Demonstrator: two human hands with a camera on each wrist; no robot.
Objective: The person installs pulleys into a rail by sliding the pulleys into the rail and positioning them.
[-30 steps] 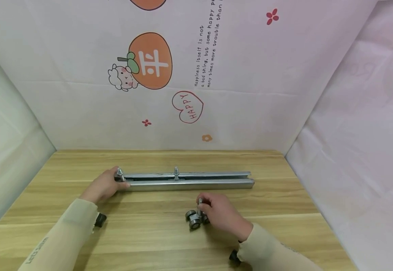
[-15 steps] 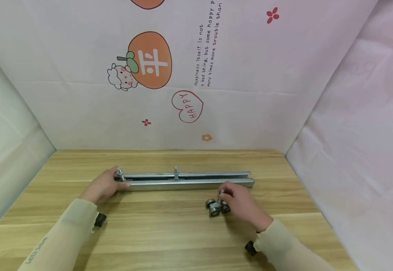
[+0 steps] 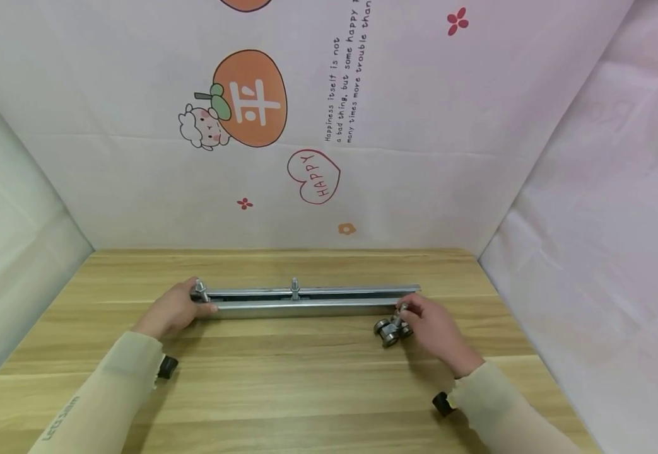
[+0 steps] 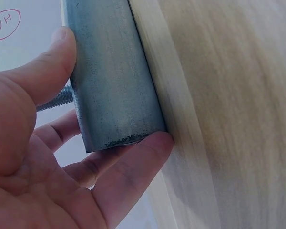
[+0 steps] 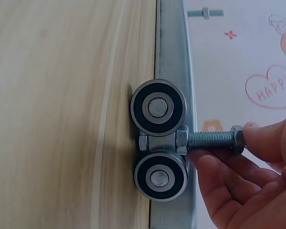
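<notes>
A steel C-channel track (image 3: 306, 311) lies crosswise on the wooden table, slot facing up. My left hand (image 3: 171, 310) grips its left end; in the left wrist view the thumb lies along the top edge and a fingertip touches the end of the channel (image 4: 109, 76). Two threaded bolts stand up from the slot, one bolt (image 3: 201, 290) beside that hand and one bolt (image 3: 295, 288) mid-track. With thumb and fingers, my right hand (image 3: 435, 323) pinches the bolt of a roller trolley (image 3: 388, 331) in front of the track's right end. Its black-ringed wheels (image 5: 158, 108) overlap the channel's side in the right wrist view.
The wood-grain table (image 3: 283, 391) spreads out in front of the track. Behind it rises a white printed cloth (image 3: 408, 189), with cloth walls on both sides. A black strap piece (image 3: 443, 403) shows at the right sleeve cuff, another strap piece (image 3: 167, 367) at the left.
My right hand has carried the roller trolley rightward and away from me, from in front of the track's middle to near its right end. The left hand and track have stayed in place.
</notes>
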